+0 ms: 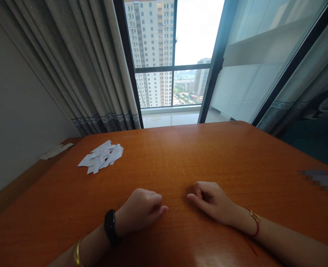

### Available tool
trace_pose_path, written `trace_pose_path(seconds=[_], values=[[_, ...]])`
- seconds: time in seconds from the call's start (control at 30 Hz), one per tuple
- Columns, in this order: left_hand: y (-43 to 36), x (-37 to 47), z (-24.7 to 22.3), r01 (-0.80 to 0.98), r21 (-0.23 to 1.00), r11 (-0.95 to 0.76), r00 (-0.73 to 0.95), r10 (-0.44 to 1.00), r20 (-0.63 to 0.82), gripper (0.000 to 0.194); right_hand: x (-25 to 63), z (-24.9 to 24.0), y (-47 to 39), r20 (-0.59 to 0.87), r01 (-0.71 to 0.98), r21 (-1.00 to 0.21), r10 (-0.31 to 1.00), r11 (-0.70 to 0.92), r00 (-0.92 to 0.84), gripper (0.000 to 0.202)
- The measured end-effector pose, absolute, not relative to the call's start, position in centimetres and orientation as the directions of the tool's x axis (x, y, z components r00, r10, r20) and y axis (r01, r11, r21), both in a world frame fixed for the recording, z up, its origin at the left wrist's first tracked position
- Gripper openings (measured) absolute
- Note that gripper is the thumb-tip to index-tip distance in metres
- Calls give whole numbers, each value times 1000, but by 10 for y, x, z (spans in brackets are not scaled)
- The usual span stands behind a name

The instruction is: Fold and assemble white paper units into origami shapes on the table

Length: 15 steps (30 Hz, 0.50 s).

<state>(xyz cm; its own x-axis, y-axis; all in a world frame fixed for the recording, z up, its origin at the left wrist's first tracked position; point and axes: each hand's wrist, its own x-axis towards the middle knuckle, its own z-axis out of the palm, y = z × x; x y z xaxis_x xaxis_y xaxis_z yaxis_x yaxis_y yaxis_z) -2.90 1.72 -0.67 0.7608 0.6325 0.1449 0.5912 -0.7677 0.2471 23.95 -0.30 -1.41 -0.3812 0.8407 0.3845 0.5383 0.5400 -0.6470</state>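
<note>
A room with a tall window (172, 68) at the far side, looking out on high buildings, has a grey curtain (97, 66) hanging left of the glass. Below spreads a broad, smooth wooden table (164, 155), glossy at the near edge. The left hand (138, 209) and the right hand (214, 202) lie near the middle, apart, each loosely closed with the thumb forward; nothing shows in either. White paper pieces (102, 157) sit in a loose, overlapping heap, far left, beyond the left hand and touching neither. Being thin, they would probably slide at a brush, so a light fingertip pinch at a free edge should serve better than a sweep. Smallest are the black wristband (111, 227) and gold bangle (77, 254) on the left arm, and the red-corded bracelet (255, 223) on the right wrist.
</note>
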Motion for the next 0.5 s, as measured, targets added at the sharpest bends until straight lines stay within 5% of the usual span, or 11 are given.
trace_pose_path(seconds=[0.5], values=[[17, -29, -6, 585, 265, -766, 762, 632, 142, 29, 241, -13, -3, 425, 535, -627, 824, 566, -374, 39]])
